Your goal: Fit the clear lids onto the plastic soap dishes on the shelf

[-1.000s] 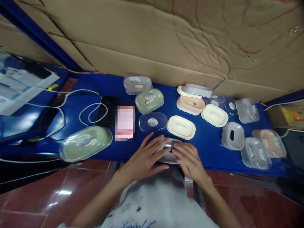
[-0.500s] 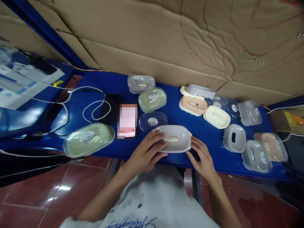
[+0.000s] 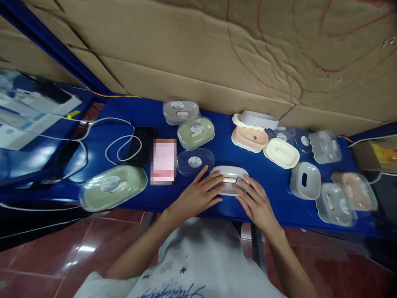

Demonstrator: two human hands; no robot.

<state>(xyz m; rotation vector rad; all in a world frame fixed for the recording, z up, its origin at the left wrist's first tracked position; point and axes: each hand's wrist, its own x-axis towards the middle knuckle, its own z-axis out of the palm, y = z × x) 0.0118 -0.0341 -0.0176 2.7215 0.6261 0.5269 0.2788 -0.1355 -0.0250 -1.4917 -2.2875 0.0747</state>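
A pale lilac soap dish (image 3: 228, 189) sits on the blue table near its front edge, with a cream strip showing in its middle slot. My left hand (image 3: 200, 193) lies over its left end, fingers spread. On its right end rests my right hand (image 3: 256, 202), also with fingers apart and fingertips touching the top. Just beyond my left hand is a clear lid (image 3: 204, 159) with a round sticker. Behind that lid are a green soap dish (image 3: 204, 136) and a lilac one (image 3: 170, 116), both under clear lids.
Leftward lie a phone (image 3: 164, 159), a dark phone (image 3: 141, 145), a white cable (image 3: 107, 151) and a lidded green dish (image 3: 130, 182). At right stand a peach dish (image 3: 242, 138), a cream tray (image 3: 281, 153), a grey dish (image 3: 313, 182) and several lidded dishes. Cardboard (image 3: 173, 58) lines the back.
The lilac dish, raised and showing its cream piece loosely inside, now sits lower with the cream strip filling the slot. Both hands have moved inward onto its top.
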